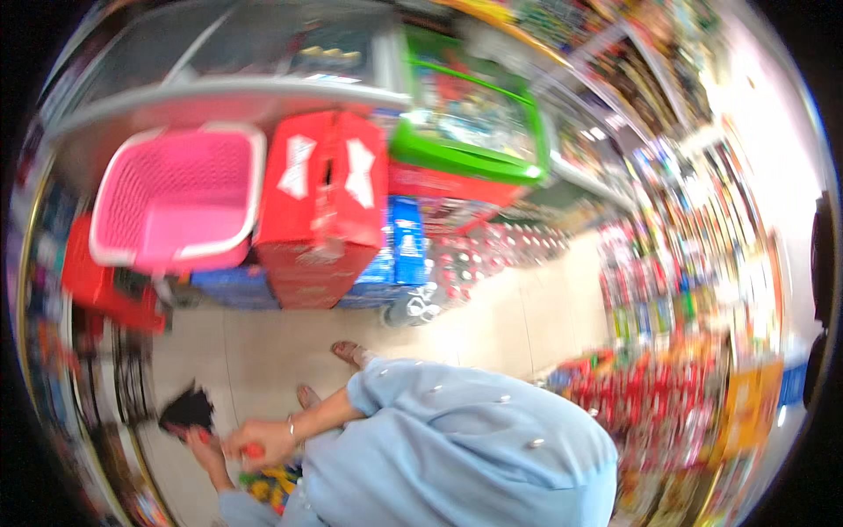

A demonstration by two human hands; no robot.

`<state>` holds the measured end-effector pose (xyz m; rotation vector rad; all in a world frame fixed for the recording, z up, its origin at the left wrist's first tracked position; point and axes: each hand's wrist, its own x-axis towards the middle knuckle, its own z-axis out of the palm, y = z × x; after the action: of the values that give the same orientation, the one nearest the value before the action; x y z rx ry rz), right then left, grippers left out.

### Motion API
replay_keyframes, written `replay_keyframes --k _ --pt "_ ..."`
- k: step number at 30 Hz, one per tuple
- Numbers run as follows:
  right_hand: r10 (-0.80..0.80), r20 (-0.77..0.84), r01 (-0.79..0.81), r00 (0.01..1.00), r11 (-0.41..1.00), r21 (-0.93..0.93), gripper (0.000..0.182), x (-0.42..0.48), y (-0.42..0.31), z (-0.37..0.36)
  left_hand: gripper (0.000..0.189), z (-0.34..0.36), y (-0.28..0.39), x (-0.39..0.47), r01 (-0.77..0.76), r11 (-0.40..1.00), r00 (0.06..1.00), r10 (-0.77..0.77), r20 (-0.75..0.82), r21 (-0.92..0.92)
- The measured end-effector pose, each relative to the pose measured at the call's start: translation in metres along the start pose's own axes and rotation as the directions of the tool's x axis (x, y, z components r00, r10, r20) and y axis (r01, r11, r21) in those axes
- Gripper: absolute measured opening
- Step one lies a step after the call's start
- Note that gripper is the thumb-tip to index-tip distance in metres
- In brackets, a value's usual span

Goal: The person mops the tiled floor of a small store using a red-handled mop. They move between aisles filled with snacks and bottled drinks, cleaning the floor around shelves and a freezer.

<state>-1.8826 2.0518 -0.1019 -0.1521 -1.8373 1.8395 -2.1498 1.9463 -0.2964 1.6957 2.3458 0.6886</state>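
My left hand (206,453) is at the lower left, closed around the base of a black, ragged-edged thing (188,413), perhaps a brush or duster. Blur hides its exact kind. A bit of red shows at those fingers. Beside it my right hand (267,443), with a bracelet at the wrist, is curled round a small red object (253,450). Whether this red part joins the black thing cannot be made out. Both hands are in front of my light blue shirt (461,441), above the tiled floor (270,349).
A pink basket (178,227) and a red carton (323,191) stand along a counter. Next to them are a green-framed glass-topped case (471,168) and packed bottles (461,257). A red plastic stool or crate (112,296) is at left. Stocked shelves (658,402) line the right.
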Motion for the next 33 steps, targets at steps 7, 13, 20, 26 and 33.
replay_keyframes --k 7,13,20,26,33 --pt "-0.115 0.017 0.116 0.993 0.984 -0.136 0.02 -0.014 -0.045 -0.001 0.022 -0.047 0.073 0.008 -0.155 0.988 0.858 0.122 0.499 0.025" --pt "-0.14 0.023 0.142 0.99 0.976 -0.164 0.02 -0.055 -0.08 -0.018 0.023 0.006 0.227 0.016 -0.173 0.916 0.754 0.359 0.549 -0.361" --pt "-0.138 -0.009 0.134 0.99 0.976 -0.17 0.028 -0.153 -0.113 -0.048 0.025 0.051 0.366 -0.028 -0.137 0.843 0.647 0.473 0.598 -0.519" --pt "-0.071 -0.165 0.044 0.984 0.985 -0.165 0.021 -0.274 -0.142 -0.083 0.026 0.085 0.458 -0.082 -0.062 0.841 0.616 0.456 0.642 -0.538" --pt "0.072 -0.369 -0.182 0.927 0.945 -0.271 0.022 -0.371 -0.231 -0.129 0.028 0.078 0.494 -0.122 0.057 0.823 0.615 0.417 0.669 -0.566"
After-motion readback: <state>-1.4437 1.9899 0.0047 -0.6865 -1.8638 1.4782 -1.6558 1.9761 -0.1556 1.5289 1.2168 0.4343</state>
